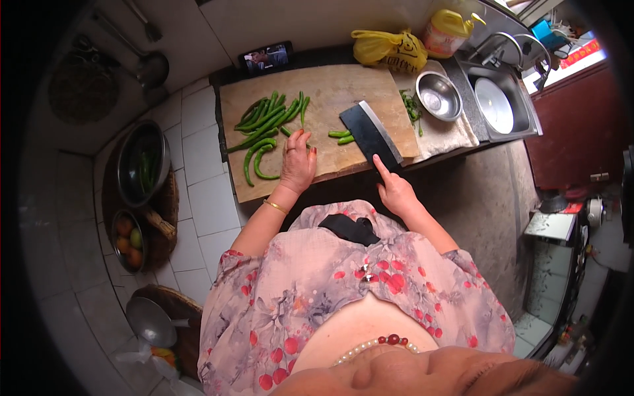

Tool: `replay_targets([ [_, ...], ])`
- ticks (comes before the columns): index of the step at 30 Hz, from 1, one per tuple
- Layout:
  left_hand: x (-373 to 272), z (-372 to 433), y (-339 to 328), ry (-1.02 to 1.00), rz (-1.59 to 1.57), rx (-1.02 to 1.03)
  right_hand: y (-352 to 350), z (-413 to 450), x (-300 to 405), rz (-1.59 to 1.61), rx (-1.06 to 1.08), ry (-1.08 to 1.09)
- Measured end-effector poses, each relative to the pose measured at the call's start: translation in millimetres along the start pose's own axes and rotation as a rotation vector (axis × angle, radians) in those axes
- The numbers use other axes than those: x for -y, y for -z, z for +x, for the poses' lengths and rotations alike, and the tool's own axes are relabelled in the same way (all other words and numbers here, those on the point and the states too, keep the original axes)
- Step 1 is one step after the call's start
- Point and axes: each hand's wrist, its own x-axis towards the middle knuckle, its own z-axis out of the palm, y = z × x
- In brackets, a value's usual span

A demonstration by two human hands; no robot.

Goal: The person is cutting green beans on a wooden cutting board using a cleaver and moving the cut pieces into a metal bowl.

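My left hand (298,163) is over the front part of the wooden cutting board (327,94), its fingers closed around a green chili pepper (286,131) that shows partly on both sides of them. Beside it on the left lies a loose pile of long green chili peppers (267,116). My right hand (397,192) grips a cleaver (369,133) with its index finger stretched along the blade; the palm hides the handle. The broad dark blade lies over the right part of the board, its bright edge facing right. Short pepper pieces (340,134) stick out at the blade's left side.
Right of the board are green trimmings (411,106), a steel bowl (439,96) and a sink (525,116). A phone (266,57), yellow plastic bag (390,51) and yellow jug (447,32) stand behind. At left, a metal basin (143,163) holds more peppers near a fruit bowl (130,242).
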Motion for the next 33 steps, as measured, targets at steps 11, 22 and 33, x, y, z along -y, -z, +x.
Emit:
replay_targets([
  [11,-0.5,-0.9,-2.1,-0.005,0.047,0.005,8.1,7.0,-16.3,-0.002,-0.002,0.004],
  [22,0.3,-4.1,-0.3,0.004,0.084,0.017,27.2,1.4,-18.8,0.263,-0.247,0.211],
  [33,-35.6,19.3,-7.1,-0.070,0.254,0.043,42.9,0.2,-31.7,0.534,-0.240,0.218],
])
